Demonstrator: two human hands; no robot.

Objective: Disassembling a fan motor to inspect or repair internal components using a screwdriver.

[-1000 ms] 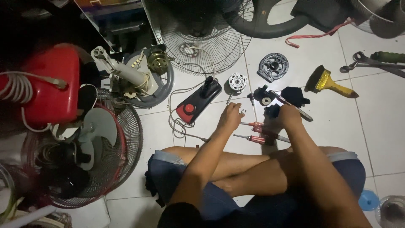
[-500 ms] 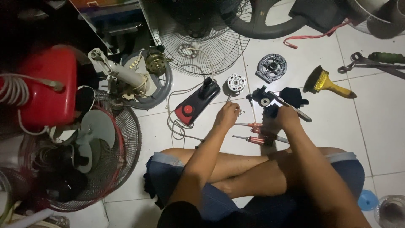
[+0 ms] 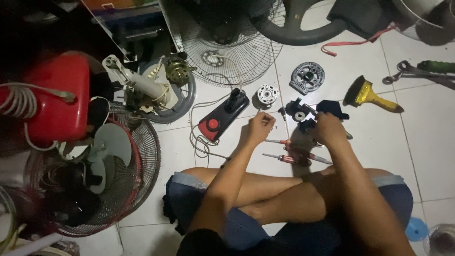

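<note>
A small black motor part [image 3: 303,114] is held low over the white tiled floor [image 3: 426,156], just above the crossed legs. The right hand [image 3: 327,129] is closed around its near side, fingers wrapped over the dark housing; how tightly it is clamped cannot be told in this dim light. The left hand [image 3: 259,127] is curled loosely just left of it, fingertips pinched together — whether a screw or other small piece is held there cannot be made out.

Two red-handled screwdrivers [image 3: 289,154] lie on the tile between the hands and the legs. A black switch box with a red button [image 3: 222,116] and its white cord are seen to the left, a small round rotor [image 3: 267,94] just beyond the left hand, and a grey cast motor cover [image 3: 307,77] farther off. A yellow-handled brush [image 3: 372,96] lies to the right, a wire fan guard [image 3: 227,47] at the top.

The part is judged rigid, compact and fairly heavy for its size — possibly greasy. It is best gripped around the solid housing, not by any protruding shaft or wires.
</note>
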